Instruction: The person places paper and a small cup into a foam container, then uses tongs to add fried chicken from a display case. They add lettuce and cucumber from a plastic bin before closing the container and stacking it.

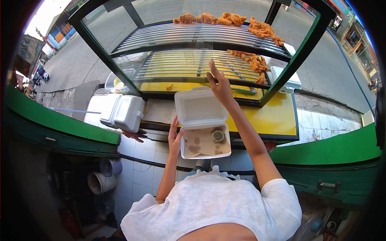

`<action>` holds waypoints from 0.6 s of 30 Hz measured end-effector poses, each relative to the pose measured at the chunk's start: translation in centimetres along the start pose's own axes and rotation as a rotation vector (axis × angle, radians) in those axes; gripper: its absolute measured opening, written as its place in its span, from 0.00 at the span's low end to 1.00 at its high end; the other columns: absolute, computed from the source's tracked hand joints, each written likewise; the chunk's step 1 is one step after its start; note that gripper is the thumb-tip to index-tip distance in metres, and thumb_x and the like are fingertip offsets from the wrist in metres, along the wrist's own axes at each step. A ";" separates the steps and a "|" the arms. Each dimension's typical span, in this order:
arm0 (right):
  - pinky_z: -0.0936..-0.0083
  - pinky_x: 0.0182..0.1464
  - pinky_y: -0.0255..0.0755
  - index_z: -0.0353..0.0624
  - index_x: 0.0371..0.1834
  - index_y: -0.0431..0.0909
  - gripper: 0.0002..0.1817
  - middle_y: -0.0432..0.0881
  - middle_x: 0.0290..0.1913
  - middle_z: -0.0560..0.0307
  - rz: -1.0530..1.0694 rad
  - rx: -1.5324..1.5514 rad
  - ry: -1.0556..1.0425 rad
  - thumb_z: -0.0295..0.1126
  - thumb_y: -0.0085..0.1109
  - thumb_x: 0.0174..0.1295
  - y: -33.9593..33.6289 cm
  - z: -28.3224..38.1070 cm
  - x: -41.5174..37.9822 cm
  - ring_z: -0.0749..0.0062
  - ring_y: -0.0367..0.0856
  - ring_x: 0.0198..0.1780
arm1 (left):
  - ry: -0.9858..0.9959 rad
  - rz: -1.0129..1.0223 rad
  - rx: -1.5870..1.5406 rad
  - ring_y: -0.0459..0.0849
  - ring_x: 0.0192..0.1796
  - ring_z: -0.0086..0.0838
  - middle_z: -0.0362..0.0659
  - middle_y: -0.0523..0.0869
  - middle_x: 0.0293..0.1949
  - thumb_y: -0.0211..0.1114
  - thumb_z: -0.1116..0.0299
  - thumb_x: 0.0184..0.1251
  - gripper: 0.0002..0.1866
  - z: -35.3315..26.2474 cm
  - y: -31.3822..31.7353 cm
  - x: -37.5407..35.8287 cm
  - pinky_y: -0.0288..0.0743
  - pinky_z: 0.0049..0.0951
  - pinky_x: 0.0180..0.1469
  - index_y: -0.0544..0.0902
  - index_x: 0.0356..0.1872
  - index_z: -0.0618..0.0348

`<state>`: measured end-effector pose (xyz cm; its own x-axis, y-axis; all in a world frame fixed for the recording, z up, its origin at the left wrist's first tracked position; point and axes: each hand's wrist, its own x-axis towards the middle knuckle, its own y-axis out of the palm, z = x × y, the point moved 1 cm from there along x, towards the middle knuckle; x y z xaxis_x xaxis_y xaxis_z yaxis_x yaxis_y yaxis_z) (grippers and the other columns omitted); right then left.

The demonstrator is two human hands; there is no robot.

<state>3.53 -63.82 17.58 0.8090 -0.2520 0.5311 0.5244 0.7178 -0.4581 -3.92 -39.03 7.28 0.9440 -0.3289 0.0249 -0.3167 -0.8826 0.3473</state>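
My left hand (174,135) grips the left side of a white foam takeaway box (201,100), whose lid stands raised toward the display case. Brown paper (197,146) with dark stains lines the box. In its right part sits a small round sauce cup (218,135) with dark greenish contents. My right hand (219,83) reaches up past the lid, fingers apart and holding nothing, its fingertips at the edge of the glass pane (173,60) of the case. Behind the glass, pieces of fried chicken (231,19) rest on the upper rack, with more fried chicken (255,63) on the lower one.
Tongs (235,72) lie on the lower rack, near a green-handled utensil (243,91). Closed foam boxes (128,111) are at the left, another foam box (286,79) at the right. The case stands on a yellow counter (277,116). Green walls (333,146) flank me.
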 end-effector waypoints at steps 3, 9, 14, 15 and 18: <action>0.37 0.70 0.42 0.59 0.76 0.47 0.33 0.60 0.74 0.60 0.099 0.015 0.033 0.35 0.48 0.71 0.8 0.2 0.3 0.55 0.62 0.71 | -0.013 -0.005 -0.033 0.58 0.74 0.30 0.46 0.61 0.72 0.51 0.84 0.64 0.33 -0.6 0.1 0.0 0.51 0.28 0.71 0.60 0.72 0.57; 0.39 0.70 0.44 0.56 0.77 0.46 0.34 0.58 0.74 0.58 0.114 -0.013 0.057 0.38 0.50 0.70 1.6 1.5 0.3 0.57 0.58 0.73 | 0.005 -0.013 -0.020 0.58 0.73 0.30 0.46 0.62 0.72 0.51 0.83 0.65 0.32 -0.8 -0.2 0.0 0.51 0.28 0.71 0.60 0.72 0.57; 0.58 0.68 0.58 0.48 0.70 0.64 0.26 0.68 0.68 0.50 -0.060 0.119 -0.055 0.33 0.53 0.68 -0.1 1.1 -2.3 0.60 0.66 0.69 | 0.027 -0.032 0.026 0.58 0.73 0.30 0.47 0.62 0.71 0.51 0.83 0.65 0.32 -0.4 -1.3 0.3 0.50 0.28 0.72 0.60 0.71 0.59; 0.64 0.64 0.63 0.45 0.63 0.70 0.21 0.74 0.62 0.49 -0.103 0.143 -0.098 0.30 0.53 0.67 -1.1 0.3 -3.5 0.59 0.71 0.64 | 0.046 -0.020 0.038 0.60 0.72 0.29 0.45 0.63 0.71 0.51 0.83 0.64 0.32 -0.1 -1.9 0.5 0.52 0.28 0.71 0.60 0.72 0.58; 0.68 0.53 0.72 0.40 0.48 0.79 0.11 0.81 0.46 0.50 -0.207 0.032 -0.161 0.24 0.54 0.64 -3.3 -4.0 -7.7 0.58 0.80 0.50 | 0.078 -0.018 0.062 0.63 0.70 0.28 0.44 0.65 0.70 0.51 0.84 0.64 0.33 0.4 -2.7 0.7 0.53 0.27 0.71 0.59 0.72 0.58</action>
<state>-3.35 -66.83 12.21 0.6309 -0.2908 0.7193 0.6638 0.6822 -0.3065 -2.47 -36.98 5.96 0.9533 -0.2874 0.0928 -0.3020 -0.9082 0.2898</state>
